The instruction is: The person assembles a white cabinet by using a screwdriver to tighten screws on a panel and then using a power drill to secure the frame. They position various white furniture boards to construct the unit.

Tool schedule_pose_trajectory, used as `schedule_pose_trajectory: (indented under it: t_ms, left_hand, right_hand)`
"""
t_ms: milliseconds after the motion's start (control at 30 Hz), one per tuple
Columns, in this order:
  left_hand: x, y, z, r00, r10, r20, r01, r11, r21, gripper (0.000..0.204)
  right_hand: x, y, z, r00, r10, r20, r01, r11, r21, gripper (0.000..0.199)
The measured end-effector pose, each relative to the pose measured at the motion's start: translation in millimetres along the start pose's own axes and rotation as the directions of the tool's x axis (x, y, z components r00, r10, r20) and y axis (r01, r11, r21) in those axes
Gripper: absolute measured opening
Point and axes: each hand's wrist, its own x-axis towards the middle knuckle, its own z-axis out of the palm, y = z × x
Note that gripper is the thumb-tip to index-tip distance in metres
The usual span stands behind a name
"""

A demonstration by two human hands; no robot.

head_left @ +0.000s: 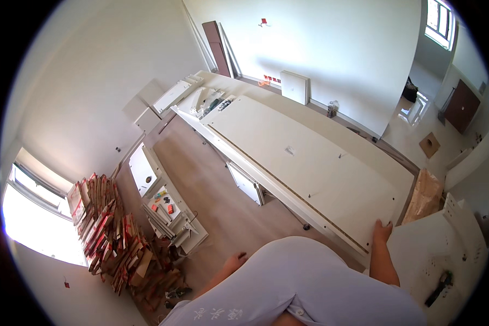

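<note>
— What can't you make out here?

— The left hand (pixel 234 263): the grey shirt (pixel 304 282) covers most of it, so its grip is unclear. The shirt also hides the near end of the long white panel (pixel 304 163) and the right forearm's lower part.

— And the small stuff?

— The coloured bits on the white shelf board (pixel 165 209) are too tiny to name. So is the dark tool (pixel 439 288) at the right. The cardboard pile (pixel 119 239) blurs together near the bright window (pixel 35 223).

Right hand (pixel 382 230) flat, left hand (pixel 234 263) loose
</note>
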Motion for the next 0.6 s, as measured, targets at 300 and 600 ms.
schedule_pose_trajectory:
  t_ms: [300, 600]
  left_hand:
    - [111.0, -22.6, -55.5, 0.98, -0.156, 0.121, 0.137, 0.979, 0.149, 0.043]
    - [311.6, 38.5, -171.5, 0.975, 0.009, -0.221, 0.016, 0.994, 0.111, 0.04]
  right_hand:
    - [-3.5, -5.7, -10.8, 0.942, 0.247, 0.227, -0.29, 0.94, 0.179, 0.091]
    - [-68.6, 16.2, -4.1, 0.923, 0.383, -0.024, -0.377, 0.917, 0.133, 0.067]
